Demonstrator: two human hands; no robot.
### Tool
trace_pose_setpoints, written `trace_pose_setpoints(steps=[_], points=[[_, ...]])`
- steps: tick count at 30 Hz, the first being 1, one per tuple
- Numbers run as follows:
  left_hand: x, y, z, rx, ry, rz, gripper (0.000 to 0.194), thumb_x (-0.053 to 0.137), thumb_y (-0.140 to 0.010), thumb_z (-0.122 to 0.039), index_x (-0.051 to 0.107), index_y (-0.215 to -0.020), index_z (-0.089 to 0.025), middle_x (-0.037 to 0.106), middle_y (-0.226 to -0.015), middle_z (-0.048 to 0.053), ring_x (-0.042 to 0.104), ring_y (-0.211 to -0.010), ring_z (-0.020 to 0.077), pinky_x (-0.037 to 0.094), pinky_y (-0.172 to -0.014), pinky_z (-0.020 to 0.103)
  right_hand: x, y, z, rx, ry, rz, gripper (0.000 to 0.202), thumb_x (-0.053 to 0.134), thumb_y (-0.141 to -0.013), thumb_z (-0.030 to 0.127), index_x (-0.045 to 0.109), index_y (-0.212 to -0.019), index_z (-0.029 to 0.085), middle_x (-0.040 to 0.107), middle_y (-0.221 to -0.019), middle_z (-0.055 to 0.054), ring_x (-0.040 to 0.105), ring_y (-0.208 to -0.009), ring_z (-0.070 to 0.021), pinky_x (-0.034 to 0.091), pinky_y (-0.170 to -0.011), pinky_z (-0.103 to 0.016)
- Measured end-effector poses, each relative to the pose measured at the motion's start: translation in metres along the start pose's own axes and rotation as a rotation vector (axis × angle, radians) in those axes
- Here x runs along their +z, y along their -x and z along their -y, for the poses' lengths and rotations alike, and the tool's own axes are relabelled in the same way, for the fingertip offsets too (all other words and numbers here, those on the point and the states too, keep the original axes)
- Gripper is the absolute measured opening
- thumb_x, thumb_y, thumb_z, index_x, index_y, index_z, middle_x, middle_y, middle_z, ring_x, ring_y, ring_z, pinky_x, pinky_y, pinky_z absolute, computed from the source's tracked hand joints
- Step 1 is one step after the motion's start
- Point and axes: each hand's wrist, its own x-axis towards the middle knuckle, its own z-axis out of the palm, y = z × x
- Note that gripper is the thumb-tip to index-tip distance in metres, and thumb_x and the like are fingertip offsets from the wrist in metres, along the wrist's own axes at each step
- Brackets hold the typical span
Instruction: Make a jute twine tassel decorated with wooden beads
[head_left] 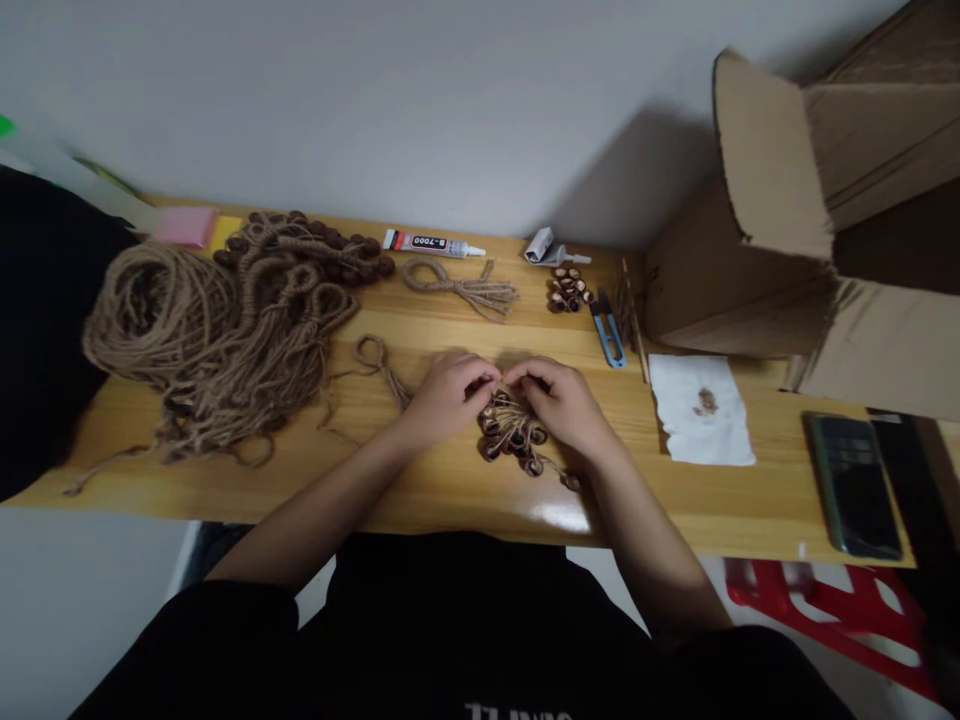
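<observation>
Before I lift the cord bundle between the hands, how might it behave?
The cord bundle will probably flop, since its thin strands splay loosely. Its dark round pieces may swing or snag, being crowded together. It looks light for its size.

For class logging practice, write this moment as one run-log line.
left hand: at twine | right hand: at same twine | between hands: dark round pieces | untouched: blue snips

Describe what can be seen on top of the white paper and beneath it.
On the white paper is a small brown patch; whether stain or loose bits, I cannot tell. The wooden table shows beside it, but the area beneath is covered.
</observation>
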Motion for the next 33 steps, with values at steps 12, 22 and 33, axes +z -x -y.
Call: trace_pose_setpoints(steps=[12,22,33], points=[[0.0003,-0.0009,0.0001,-0.049,0.16,-0.045,0.015,0.057,-0.077,-0.008,0.068,-0.081,-0.018,0.07,-0.08,0.002,0.063,-0.075,0.0151,0.049,-0.074,0.03,-0.0024,0.0007,0.0076,-0.017,0.076,0.041,0.012,0.057,-0.08,0.018,0.069,-0.079,0.019,0.069,-0.081,-0.003,0.062,-0.077,-0.017,0.045,-0.072,-0.029],[0.0015,0.0003,-0.0004,-0.114,0.26,-0.042,0.013,0.057,-0.077,-0.012,0.068,-0.082,-0.017,0.071,-0.078,0.002,0.064,-0.073,0.014,0.051,-0.07,0.026,-0.0032,0.0008,0.0092,0.003,0.105,0.048,0.011,0.057,-0.077,0.016,0.068,-0.076,0.019,0.069,-0.076,-0.001,0.059,-0.07,-0.0147,0.043,-0.069,-0.026],[0.0004,-0.0003,0.0006,-0.045,0.146,-0.028,0.013,0.058,-0.081,-0.011,0.068,-0.086,-0.018,0.072,-0.084,0.004,0.065,-0.078,0.0162,0.051,-0.078,0.031,-0.0028,0.0019,0.0093,0.037,0.114,0.035,0.011,0.055,-0.08,0.02,0.065,-0.078,0.019,0.067,-0.071,0.0,0.057,-0.064,-0.0137,0.04,-0.063,-0.024]])
